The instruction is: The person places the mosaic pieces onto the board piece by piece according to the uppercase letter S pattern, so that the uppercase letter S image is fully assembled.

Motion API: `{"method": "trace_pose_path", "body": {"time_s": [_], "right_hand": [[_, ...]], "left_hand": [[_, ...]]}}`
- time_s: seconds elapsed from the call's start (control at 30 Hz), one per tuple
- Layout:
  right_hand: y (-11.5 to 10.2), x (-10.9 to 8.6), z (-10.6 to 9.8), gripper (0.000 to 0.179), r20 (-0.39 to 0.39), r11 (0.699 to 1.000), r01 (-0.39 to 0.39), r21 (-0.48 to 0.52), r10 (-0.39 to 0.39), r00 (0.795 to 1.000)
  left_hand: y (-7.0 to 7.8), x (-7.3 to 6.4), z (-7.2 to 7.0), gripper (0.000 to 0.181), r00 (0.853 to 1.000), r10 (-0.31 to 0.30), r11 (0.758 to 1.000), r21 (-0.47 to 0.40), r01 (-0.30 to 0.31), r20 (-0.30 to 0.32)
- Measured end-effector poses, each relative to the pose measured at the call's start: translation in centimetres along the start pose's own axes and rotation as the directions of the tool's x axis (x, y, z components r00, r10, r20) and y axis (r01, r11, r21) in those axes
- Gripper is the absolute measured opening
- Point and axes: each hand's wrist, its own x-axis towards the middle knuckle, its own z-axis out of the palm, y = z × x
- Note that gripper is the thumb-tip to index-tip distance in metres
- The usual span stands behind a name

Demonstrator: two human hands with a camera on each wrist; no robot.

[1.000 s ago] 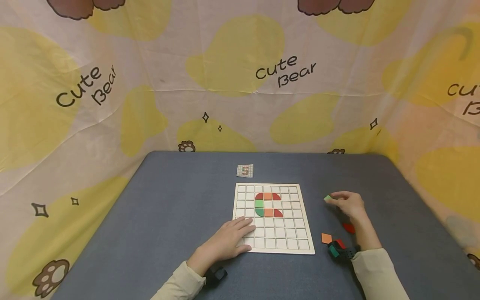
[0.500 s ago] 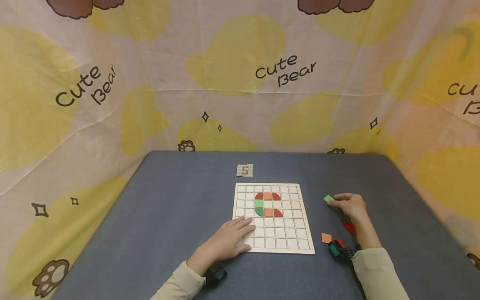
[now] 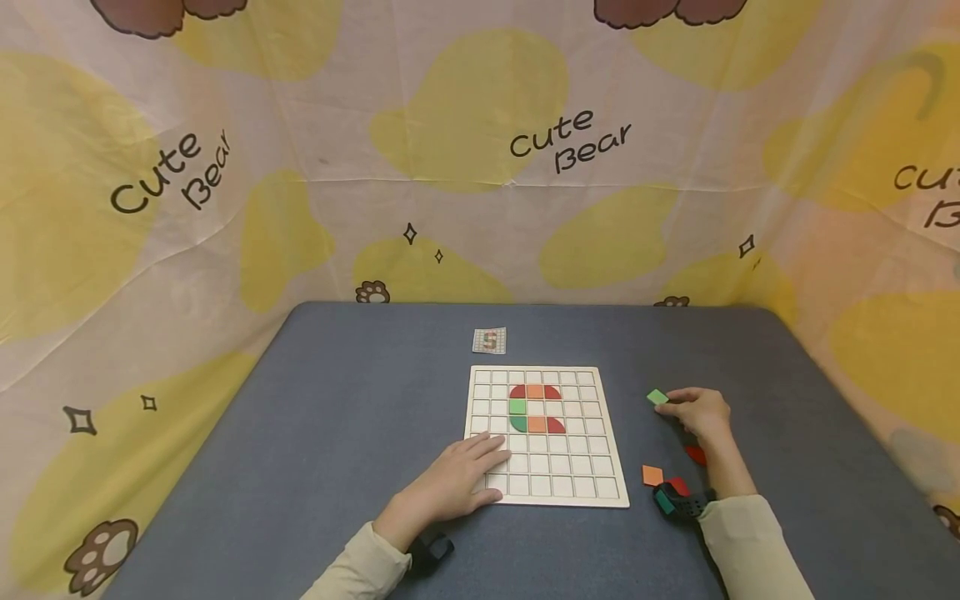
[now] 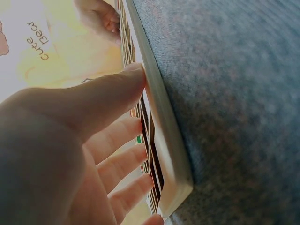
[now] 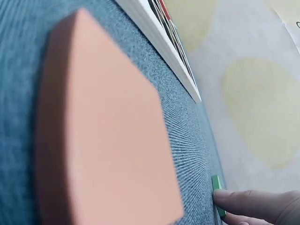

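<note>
On the dark table lies a white grid board (image 3: 562,464) with red, orange and green tiles set in some upper cells. My left hand (image 3: 457,477) rests on the board's lower left corner, fingers spread flat; in the left wrist view the thumb (image 4: 112,96) lies against its edge. Right of the board, my right hand (image 3: 701,412) pinches a light green square tile (image 3: 657,397) by its right side, at or near the tabletop. In the right wrist view this green tile (image 5: 216,183) stands beside the thumb, partly hidden by it.
Below the right hand lie an orange square tile (image 3: 652,476), a red tile (image 3: 678,486), another red piece (image 3: 696,456) and a dark green piece (image 3: 664,502), partly covered by the wrist strap. A small pattern card (image 3: 490,341) lies behind the board.
The fingers of my right hand have shifted slightly on the light green tile, and more of its face shows now. My left hand has stayed in place on the board.
</note>
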Motion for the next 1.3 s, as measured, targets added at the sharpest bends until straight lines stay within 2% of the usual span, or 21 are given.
{"method": "trace_pose_path", "body": {"time_s": [0.4, 0.6, 1.07, 1.3], "right_hand": [[-0.1, -0.5, 0.2, 0.038, -0.038, 1.0, 0.014, -0.021, -0.015, 0.999], [-0.6, -1.1, 0.3, 0.041, -0.012, 0.999, 0.035, -0.005, -0.035, 0.999], [-1.9, -2.3, 0.5, 0.044, 0.004, 0.995, 0.102, -0.004, -0.102, 0.995], [-2.5, -2.9, 0.9, 0.043, 0.008, 0.983, 0.184, -0.023, -0.184, 0.983]], "left_hand": [[0.0, 0.0, 0.0, 0.054, 1.0, 0.009, 1.0, -0.012, -0.009, -0.011], [0.0, -0.1, -0.2, 0.054, 1.0, 0.018, 1.0, -0.018, -0.018, -0.019], [-0.1, 0.0, -0.1, 0.054, 1.0, 0.008, 1.0, -0.023, -0.008, -0.01], [0.1, -0.1, -0.2, 0.054, 1.0, 0.011, 1.0, -0.028, -0.011, -0.014]]}}
